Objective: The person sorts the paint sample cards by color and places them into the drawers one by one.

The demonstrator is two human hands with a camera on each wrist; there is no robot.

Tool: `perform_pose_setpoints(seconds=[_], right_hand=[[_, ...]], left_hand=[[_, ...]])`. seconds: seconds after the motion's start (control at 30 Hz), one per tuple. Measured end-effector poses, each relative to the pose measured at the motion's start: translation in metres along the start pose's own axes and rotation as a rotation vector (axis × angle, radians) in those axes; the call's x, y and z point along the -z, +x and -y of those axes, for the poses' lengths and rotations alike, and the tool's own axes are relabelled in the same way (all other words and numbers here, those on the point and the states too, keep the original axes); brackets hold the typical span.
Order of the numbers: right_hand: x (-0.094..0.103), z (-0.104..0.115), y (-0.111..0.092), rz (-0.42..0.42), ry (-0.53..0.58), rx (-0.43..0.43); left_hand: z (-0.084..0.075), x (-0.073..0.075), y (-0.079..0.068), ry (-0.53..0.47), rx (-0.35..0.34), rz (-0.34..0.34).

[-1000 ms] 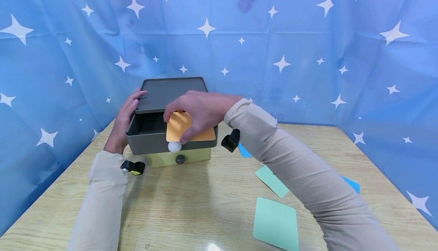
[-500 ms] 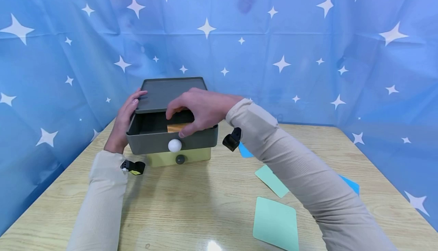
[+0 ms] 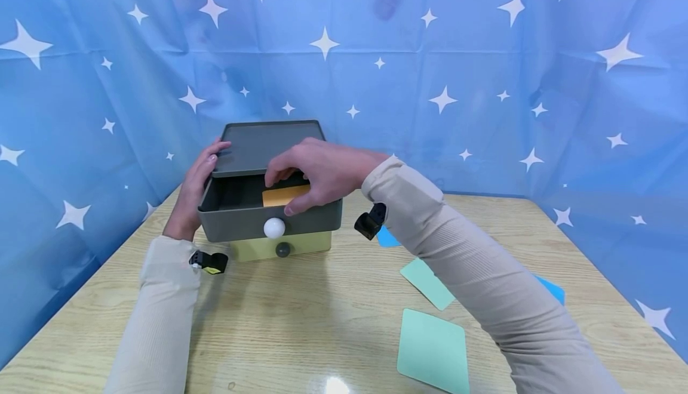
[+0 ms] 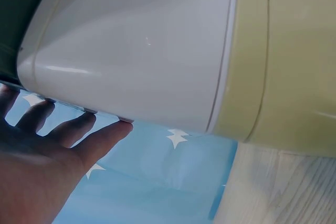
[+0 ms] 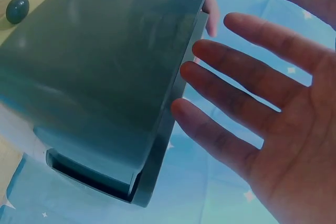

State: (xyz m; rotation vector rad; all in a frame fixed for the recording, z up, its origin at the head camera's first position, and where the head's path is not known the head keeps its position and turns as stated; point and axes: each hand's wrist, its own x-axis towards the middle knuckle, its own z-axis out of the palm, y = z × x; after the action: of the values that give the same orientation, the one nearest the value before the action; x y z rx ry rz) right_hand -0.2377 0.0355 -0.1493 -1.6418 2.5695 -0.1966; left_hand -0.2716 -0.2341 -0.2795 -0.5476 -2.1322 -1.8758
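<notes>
A small drawer box with a dark grey top stands at the table's back left. Its upper drawer, with a white knob, is pulled out. Inside lies an orange card, tilted against the front wall and partly covered by my right hand. That hand hovers over the drawer's right part, fingers bent loosely and apart from the thumb; in the right wrist view the fingers look spread and hold nothing. My left hand rests along the box's left side, fingertips on the top edge.
Beneath the upper drawer is a yellow lower drawer with a dark knob. Green cards and blue cards lie on the table's right side, partly under my right arm. A blue star-patterned curtain encloses the table.
My right hand lowered the orange card into the upper drawer and let it go. The hand has since shifted slightly to the right. The left hand stays in place.
</notes>
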Motion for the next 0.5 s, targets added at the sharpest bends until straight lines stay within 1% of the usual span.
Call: perform_pose_setpoints(seconds=[0.2, 0.5], right_hand=[[0.002, -0.002, -0.005, -0.025, 0.001, -0.001], [0.006, -0.008, -0.018, -0.049, 0.032, -0.064]], left_hand=[[0.000, -0.001, 0.000, 0.015, -0.003, -0.002], [0.001, -0.001, 0.000, 0.022, -0.007, -0.007]])
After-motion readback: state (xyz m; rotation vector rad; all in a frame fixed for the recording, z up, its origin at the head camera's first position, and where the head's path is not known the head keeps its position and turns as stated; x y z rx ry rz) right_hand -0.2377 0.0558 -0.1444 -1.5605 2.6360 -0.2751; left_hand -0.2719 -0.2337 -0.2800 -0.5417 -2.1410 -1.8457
